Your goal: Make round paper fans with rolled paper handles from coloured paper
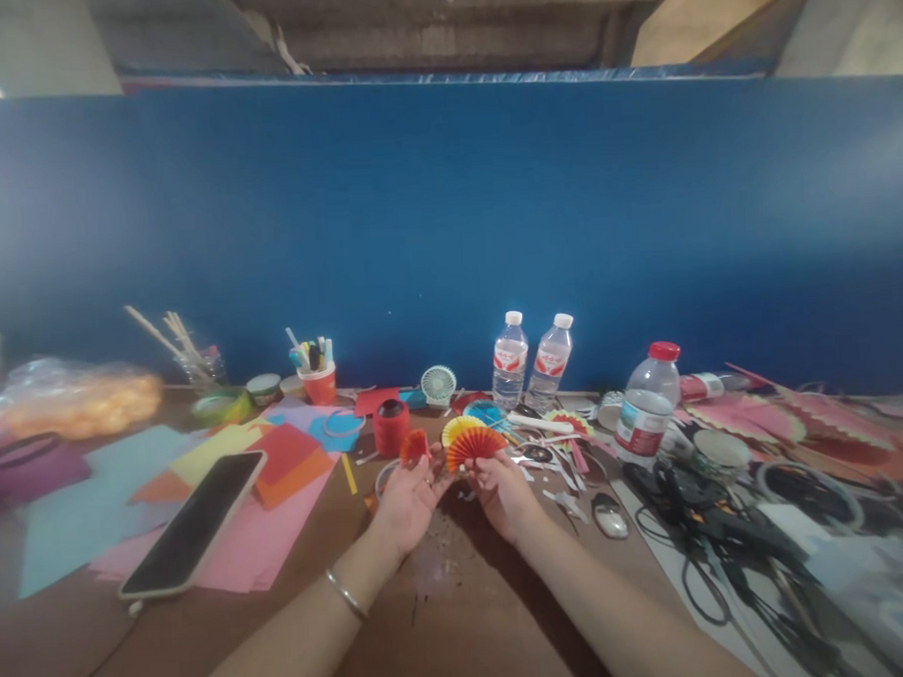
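Note:
Between the thumb and fingers of my right hand (507, 491) is an orange-red pleated paper fan (472, 445), spread in a half circle. A yellow pleated paper fan (455, 428) shows right behind it; whether the two are joined I cannot tell. My left hand (408, 505) pinches a smaller red pleated paper piece (413, 445), and its other fingers reach toward the orange-red fan. Just beyond the left hand stands a red spool-like roll (392, 427). Both hands are above the brown table (434, 619).
Coloured paper sheets (237, 557) and a phone (194, 529) lie left. Behind are a cup of pens (320, 379), a small fan (439, 384) and water bottles (509, 361). Right are a red-capped bottle (647, 410), a computer mouse (610, 516), paper scraps and tangled black cables (698, 507).

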Motion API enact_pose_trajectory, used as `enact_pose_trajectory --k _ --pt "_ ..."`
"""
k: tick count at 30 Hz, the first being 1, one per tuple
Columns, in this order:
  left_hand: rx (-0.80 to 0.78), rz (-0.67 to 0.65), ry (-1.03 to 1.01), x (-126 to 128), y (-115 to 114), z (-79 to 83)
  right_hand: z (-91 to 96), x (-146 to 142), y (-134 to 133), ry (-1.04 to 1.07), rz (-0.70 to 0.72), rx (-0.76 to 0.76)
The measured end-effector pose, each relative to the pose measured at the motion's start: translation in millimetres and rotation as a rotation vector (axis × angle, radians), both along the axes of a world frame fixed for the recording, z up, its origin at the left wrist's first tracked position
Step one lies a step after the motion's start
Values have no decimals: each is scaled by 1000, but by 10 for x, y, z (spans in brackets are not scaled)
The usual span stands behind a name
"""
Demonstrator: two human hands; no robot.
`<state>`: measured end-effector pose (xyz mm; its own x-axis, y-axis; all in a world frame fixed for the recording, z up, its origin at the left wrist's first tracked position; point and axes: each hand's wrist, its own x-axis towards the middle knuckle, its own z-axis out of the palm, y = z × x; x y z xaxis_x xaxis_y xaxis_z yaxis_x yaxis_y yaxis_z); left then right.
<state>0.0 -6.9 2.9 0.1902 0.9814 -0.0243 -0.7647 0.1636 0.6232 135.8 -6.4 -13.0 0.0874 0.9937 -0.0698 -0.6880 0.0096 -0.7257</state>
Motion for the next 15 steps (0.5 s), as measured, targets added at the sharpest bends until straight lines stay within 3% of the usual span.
enact_pose_trajectory --k 5,15 --pt "-62 123 50 1 37 -65 5 -40 -38 9 22 17" --pt "20 114 109 107 -80 -17 11 -170 -140 -130 -131 151"
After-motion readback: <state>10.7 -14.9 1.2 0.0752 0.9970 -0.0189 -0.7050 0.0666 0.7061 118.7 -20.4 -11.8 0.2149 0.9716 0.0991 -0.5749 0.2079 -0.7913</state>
